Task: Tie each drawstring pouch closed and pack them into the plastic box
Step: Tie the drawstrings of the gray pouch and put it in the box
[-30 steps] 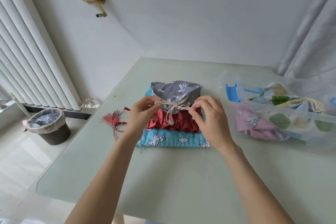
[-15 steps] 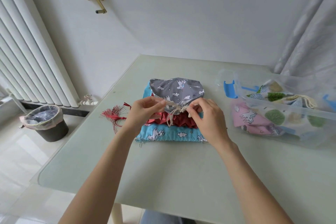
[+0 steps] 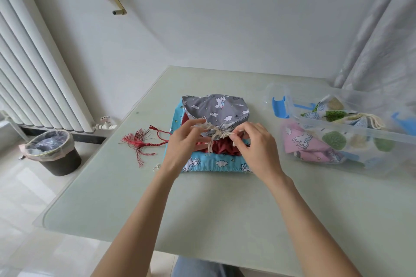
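A grey unicorn-print pouch (image 3: 217, 110) lies on top of a red pouch (image 3: 221, 149) and a blue cloud-print pouch (image 3: 216, 163) at the middle of the table. Its mouth is gathered, with a beige drawstring (image 3: 216, 134) knotted there and a loose end hanging down. My left hand (image 3: 183, 141) pinches the cord on the left of the knot. My right hand (image 3: 254, 148) pinches it on the right. The clear plastic box (image 3: 351, 129) stands at the right and holds a pink pouch (image 3: 304, 144) and a tree-print pouch (image 3: 333, 117).
A red tassel cord (image 3: 140, 143) lies on the pale green table (image 3: 202, 204) left of the pouches. The box's clear lid with a blue clip (image 3: 278, 105) sits behind the box. A lined waste bin (image 3: 53, 153) stands on the floor by the radiator (image 3: 33, 69).
Both hands have drawn closer together at the grey pouch's knot, and the cord's loops have been pulled tighter. The pouch stack has stayed in place.
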`<state>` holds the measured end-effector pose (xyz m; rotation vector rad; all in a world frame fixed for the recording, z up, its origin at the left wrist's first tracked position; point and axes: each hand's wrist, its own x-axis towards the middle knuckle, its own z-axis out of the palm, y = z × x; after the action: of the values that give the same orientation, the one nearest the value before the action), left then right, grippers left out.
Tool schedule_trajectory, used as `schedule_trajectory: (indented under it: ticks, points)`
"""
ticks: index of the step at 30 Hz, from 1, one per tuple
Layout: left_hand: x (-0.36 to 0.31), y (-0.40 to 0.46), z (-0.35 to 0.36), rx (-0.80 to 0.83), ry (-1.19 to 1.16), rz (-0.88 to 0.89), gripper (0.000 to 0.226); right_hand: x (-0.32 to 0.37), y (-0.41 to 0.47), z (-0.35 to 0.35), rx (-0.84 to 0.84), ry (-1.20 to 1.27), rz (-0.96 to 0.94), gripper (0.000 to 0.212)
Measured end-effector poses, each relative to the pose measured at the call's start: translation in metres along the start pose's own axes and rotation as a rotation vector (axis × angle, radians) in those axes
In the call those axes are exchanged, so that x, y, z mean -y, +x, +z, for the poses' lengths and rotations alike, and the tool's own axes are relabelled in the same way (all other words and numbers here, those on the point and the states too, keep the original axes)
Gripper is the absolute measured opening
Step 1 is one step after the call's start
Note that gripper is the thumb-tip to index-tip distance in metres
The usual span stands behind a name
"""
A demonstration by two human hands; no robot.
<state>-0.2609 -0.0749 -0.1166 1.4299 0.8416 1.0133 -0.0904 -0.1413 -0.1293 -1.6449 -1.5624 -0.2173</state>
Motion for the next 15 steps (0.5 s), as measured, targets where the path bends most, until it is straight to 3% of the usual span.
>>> schedule_trajectory:
  ticks: [3, 5, 11, 15]
  points:
    - [0.007, 0.001, 0.003, -0.095, 0.234, 0.148, 0.016, 0.002, -0.001, -0.001, -0.004, 0.013, 0.002, 0.009]
    - [0.007, 0.004, 0.003, -0.173, 0.257, 0.203, 0.004, 0.002, -0.002, -0.002, -0.011, 0.003, 0.007, 0.009]
    - [0.01, 0.019, -0.008, -0.225, 0.05, 0.024, 0.017, 0.001, -0.003, -0.005, -0.046, -0.081, -0.024, 0.012]
    - [0.016, 0.02, -0.011, -0.186, 0.095, -0.021, 0.018, -0.004, -0.007, -0.005, 0.06, -0.137, -0.012, 0.014]
